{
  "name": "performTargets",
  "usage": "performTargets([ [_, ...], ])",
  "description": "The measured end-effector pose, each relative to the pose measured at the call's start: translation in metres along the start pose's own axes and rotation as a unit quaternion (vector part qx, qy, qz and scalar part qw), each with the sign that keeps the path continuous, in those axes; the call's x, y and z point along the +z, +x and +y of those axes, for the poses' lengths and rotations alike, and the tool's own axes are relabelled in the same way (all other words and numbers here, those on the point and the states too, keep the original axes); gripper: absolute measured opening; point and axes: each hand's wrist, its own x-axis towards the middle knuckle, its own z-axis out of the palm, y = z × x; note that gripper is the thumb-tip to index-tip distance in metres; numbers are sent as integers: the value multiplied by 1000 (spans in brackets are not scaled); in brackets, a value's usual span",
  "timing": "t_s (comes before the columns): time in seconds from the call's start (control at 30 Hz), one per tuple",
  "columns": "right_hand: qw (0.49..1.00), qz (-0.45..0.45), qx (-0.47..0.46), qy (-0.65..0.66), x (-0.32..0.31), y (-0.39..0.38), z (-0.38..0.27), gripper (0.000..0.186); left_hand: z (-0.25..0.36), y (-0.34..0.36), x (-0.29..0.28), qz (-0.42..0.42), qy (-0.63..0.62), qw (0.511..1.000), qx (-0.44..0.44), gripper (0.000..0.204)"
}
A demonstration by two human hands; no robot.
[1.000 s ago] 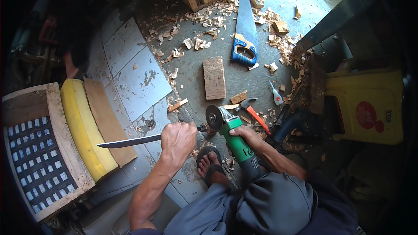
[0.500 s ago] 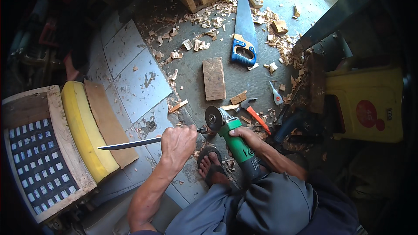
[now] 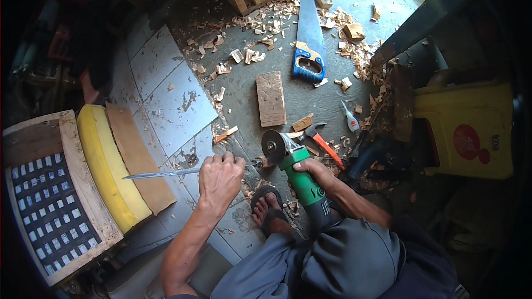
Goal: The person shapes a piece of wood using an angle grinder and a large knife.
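My left hand (image 3: 220, 181) is closed around a long, narrow knife (image 3: 160, 174), its blade pointing left toward the yellow foam strip and now looking pale grey. The knife's other end sticks out right of my fist, close to the cutting disc (image 3: 272, 147) of a green angle grinder; whether they touch I cannot tell. My right hand (image 3: 311, 170) grips the grinder body (image 3: 305, 187), with the disc pointing up and away from me. Below the knife end is my sandalled foot (image 3: 266, 210).
A hand saw (image 3: 308, 39), wooden block (image 3: 270, 98), orange hammer (image 3: 328, 148) and small bottle (image 3: 351, 119) lie among wood chips. A webbed wooden frame (image 3: 88, 196) with yellow foam (image 3: 111, 166) and brown board (image 3: 136, 149) is left. A yellow container (image 3: 463, 111) stands right, below a metal bar (image 3: 421, 22).
My left hand has shifted slightly left and up and turned the knife, so the blade's dark look has become pale. My right hand and the grinder are nearly still.
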Motion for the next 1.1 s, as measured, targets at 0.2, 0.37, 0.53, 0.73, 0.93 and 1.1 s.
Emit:
performTargets([
  [0.2,999,10,21,-26,5,7,6,51,-1,-12,-2,-6,-2,999,-32,8],
  [0.37,999,9,28,-30,3,9,7,51,1,-14,-1,-11,-10,999,-36,9],
  [0.53,999,4,34,-24,3,7,5,50,3,-12,1,-10,-11,999,-29,10],
  [0.73,999,2,39,-27,7,8,6,52,3,-19,-1,-7,-2,1000,-23,10],
  [0.93,998,3,41,-43,10,6,3,53,3,-21,-1,-6,9,1000,-17,22],
  [1.1,998,0,40,-45,7,8,8,52,4,-21,1,0,13,1000,-7,26],
])
